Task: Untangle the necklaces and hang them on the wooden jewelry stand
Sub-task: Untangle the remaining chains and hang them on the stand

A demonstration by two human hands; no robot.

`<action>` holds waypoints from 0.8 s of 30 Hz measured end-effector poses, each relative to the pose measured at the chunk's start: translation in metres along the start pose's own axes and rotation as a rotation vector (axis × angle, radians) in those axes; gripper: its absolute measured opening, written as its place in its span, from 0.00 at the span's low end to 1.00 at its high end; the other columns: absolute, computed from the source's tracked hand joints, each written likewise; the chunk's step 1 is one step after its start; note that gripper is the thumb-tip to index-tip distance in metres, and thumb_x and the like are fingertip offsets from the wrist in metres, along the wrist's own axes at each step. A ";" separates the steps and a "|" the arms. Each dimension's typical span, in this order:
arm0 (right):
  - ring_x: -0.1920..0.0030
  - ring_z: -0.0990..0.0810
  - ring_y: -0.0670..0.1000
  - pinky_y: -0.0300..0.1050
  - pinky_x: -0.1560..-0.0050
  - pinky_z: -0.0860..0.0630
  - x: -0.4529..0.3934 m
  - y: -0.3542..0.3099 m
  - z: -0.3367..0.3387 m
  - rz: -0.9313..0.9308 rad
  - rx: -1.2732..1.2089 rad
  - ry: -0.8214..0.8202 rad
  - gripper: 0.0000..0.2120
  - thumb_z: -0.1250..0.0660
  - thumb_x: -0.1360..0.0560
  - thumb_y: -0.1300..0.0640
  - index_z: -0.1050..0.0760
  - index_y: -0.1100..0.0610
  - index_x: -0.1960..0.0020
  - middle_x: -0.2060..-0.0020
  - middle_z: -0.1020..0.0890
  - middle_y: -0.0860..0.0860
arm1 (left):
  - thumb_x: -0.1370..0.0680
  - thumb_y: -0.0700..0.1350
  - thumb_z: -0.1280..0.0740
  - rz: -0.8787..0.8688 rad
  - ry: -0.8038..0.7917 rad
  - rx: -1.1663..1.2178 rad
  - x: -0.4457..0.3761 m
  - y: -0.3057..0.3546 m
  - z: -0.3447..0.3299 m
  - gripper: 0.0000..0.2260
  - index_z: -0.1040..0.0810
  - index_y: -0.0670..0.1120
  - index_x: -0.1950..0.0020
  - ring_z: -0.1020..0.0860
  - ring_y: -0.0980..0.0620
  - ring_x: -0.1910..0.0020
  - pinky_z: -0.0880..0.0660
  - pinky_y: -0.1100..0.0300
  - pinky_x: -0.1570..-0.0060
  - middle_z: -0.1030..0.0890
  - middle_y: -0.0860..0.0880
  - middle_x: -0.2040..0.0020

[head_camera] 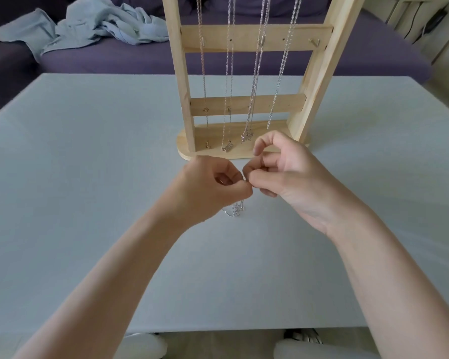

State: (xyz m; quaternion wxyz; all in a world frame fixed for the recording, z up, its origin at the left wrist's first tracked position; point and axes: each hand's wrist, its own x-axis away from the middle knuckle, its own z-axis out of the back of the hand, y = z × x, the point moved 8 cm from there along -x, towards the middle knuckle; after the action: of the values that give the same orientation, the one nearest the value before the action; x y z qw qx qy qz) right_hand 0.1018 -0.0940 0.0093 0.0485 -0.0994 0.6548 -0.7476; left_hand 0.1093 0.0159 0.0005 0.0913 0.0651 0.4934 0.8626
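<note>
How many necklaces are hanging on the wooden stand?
4, side by side on the wooden stand: far-left necklace, second necklace, third necklace, right necklace. Its top is out of view.

The table [88, 203] fills the middle of the view. On its far part, a little to the right of centre, stands the wooden stand [246, 38]. Four chains [254, 81] hang side by side in front of its crossbars, and their lower ends come down near its base [186, 151].

Just before the base, the left hand [208, 187] and the right hand [283, 174] meet above the table, fingertips touching. Both pinch one necklace [235, 209] that hangs below them, under the left hand, with its low end on the table.

Behind the table is a sofa [114, 58]. On the sofa, left of the stand, lies a crumpled cloth [94, 27]. A cabinet [425, 22] is at the far right.
</note>
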 end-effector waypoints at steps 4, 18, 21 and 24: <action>0.72 0.32 0.45 0.39 0.67 0.36 0.000 -0.001 0.001 -0.005 0.084 -0.004 0.15 0.35 0.31 0.70 0.35 0.53 0.55 0.71 0.23 0.46 | 0.34 0.46 0.31 -0.175 0.072 -0.162 0.005 0.014 0.004 0.04 0.26 0.49 0.67 0.27 0.58 0.69 0.30 0.67 0.68 0.25 0.55 0.71; 0.70 0.28 0.42 0.37 0.62 0.29 -0.003 -0.005 -0.004 0.082 0.383 -0.064 0.13 0.31 0.31 0.66 0.31 0.51 0.56 0.68 0.23 0.45 | 0.32 0.37 0.28 0.162 0.029 0.505 0.002 -0.016 -0.006 0.09 0.28 0.44 0.64 0.30 0.53 0.70 0.29 0.59 0.59 0.25 0.51 0.72; 0.70 0.29 0.42 0.38 0.62 0.29 -0.003 -0.003 -0.004 0.077 0.410 -0.056 0.12 0.31 0.31 0.65 0.29 0.52 0.56 0.68 0.23 0.46 | 0.38 0.40 0.32 0.109 0.034 0.503 -0.001 -0.012 -0.003 0.12 0.31 0.46 0.58 0.30 0.50 0.67 0.32 0.56 0.58 0.21 0.52 0.70; 0.71 0.30 0.44 0.35 0.68 0.31 -0.003 -0.009 0.001 0.098 0.181 -0.010 0.12 0.32 0.31 0.67 0.30 0.53 0.57 0.69 0.23 0.48 | 0.36 0.39 0.34 0.024 0.030 0.592 -0.003 -0.003 0.000 0.11 0.33 0.47 0.58 0.31 0.53 0.67 0.34 0.59 0.61 0.22 0.51 0.68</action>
State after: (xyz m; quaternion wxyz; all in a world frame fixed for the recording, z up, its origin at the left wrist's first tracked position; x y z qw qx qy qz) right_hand 0.1052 -0.0931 0.0186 0.0972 -0.0663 0.5884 -0.7999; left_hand 0.1122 0.0169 -0.0024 0.0505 0.0819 0.7240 0.6831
